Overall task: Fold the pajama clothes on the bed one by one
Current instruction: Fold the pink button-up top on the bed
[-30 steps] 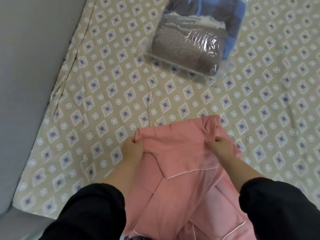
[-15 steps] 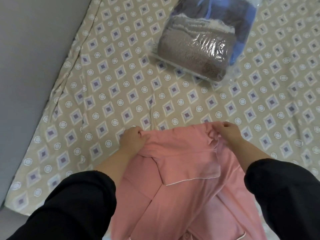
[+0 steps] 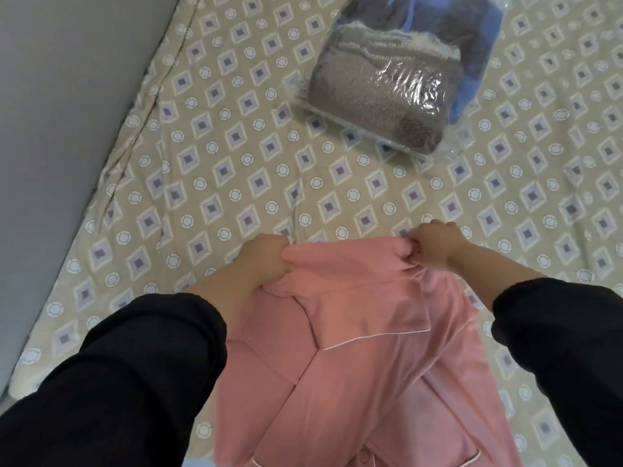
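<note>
- Pink pajama top [image 3: 354,382]: found at 6 o'clock on the bed, with its far edge gathered in both hands. White piping and a button are seen, and it is judged not yet folded.
- Left hand [image 3: 266,261]: fingers are curled round the far left corner of the fabric.
- Right hand [image 3: 435,244]: a bunch of cloth is pinched at the far right corner.
- Purpose, as judged: the corners are held apart so that the cloth is drawn taut and can be laid flat toward 12 o'clock before any fold is made.
- Bed sheet [image 3: 236,146]: printed with diamonds and rings, and the garment is borne on it.
- Clear plastic bag [image 3: 387,96]: set at 1 o'clock, well apart from the top. A folded brown knit and blue items are packed inside.
</note>
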Action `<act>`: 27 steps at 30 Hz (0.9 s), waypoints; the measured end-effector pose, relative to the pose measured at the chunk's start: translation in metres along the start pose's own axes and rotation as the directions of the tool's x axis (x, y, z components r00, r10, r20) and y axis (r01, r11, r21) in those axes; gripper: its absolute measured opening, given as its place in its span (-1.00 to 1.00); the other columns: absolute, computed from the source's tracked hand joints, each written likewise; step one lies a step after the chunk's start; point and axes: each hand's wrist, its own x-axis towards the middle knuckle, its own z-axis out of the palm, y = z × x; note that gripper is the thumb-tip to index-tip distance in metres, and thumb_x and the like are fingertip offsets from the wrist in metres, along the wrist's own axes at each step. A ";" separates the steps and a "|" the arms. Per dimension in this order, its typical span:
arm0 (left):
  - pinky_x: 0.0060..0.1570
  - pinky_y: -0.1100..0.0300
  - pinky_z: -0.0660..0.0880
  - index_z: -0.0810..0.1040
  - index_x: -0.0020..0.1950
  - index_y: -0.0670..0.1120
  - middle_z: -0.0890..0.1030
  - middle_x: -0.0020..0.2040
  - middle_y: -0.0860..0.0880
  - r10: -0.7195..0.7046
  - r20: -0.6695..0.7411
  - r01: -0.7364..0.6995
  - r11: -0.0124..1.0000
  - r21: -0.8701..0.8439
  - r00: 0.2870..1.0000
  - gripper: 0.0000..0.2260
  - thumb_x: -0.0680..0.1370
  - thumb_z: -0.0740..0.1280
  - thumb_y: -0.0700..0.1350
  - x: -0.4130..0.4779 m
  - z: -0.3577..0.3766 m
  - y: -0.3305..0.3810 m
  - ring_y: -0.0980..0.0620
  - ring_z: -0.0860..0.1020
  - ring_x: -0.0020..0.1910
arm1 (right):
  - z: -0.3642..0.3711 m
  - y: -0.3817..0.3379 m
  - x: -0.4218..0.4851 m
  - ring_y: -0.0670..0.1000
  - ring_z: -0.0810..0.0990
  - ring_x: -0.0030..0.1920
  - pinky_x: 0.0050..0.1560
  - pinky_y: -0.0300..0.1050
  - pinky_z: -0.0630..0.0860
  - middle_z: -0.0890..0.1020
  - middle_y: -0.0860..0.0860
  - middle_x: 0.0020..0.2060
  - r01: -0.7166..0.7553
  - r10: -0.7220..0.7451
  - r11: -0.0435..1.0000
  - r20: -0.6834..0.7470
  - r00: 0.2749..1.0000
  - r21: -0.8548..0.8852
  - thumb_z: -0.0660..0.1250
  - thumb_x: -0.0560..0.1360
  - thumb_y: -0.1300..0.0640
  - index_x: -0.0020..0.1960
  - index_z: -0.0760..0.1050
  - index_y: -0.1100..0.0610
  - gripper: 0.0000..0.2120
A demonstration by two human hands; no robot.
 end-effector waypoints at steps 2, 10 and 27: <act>-0.12 0.14 0.38 0.44 -0.14 -0.05 0.51 -0.06 -0.04 0.016 0.010 -0.017 0.999 0.028 1.000 -0.85 0.46 0.40 -0.09 0.000 -0.010 0.003 -0.11 0.52 0.08 | -0.006 -0.002 -0.004 0.11 0.47 0.07 0.04 -0.05 0.32 0.47 0.02 -0.11 -0.003 -0.007 0.993 -0.085 0.996 -0.114 0.23 0.49 0.07 -0.03 0.48 0.03 -0.90; -0.07 0.13 0.27 0.35 -0.21 0.01 0.45 -0.13 0.05 0.125 -0.026 -0.109 0.933 0.343 0.992 -0.81 0.50 0.35 -0.08 0.011 -0.073 0.024 -0.08 0.51 0.08 | -0.050 0.003 -0.006 0.10 0.49 -0.20 0.09 -0.09 0.28 0.39 -0.06 -0.41 -0.154 0.101 0.977 -0.315 0.944 -0.147 0.26 0.40 0.27 -0.29 0.35 0.05 -0.82; 0.41 -0.07 0.21 0.31 0.46 -0.07 0.26 0.47 -0.17 -0.175 -0.420 0.174 0.984 -0.039 0.891 -0.52 0.53 0.22 -0.13 0.039 -0.018 0.047 -0.17 0.21 0.45 | -0.023 -0.020 0.030 0.08 0.51 -0.13 -0.08 -0.05 0.44 0.49 0.09 -0.21 -0.383 0.510 0.231 0.224 0.831 0.894 0.37 0.50 -0.03 -0.15 0.44 0.23 -0.69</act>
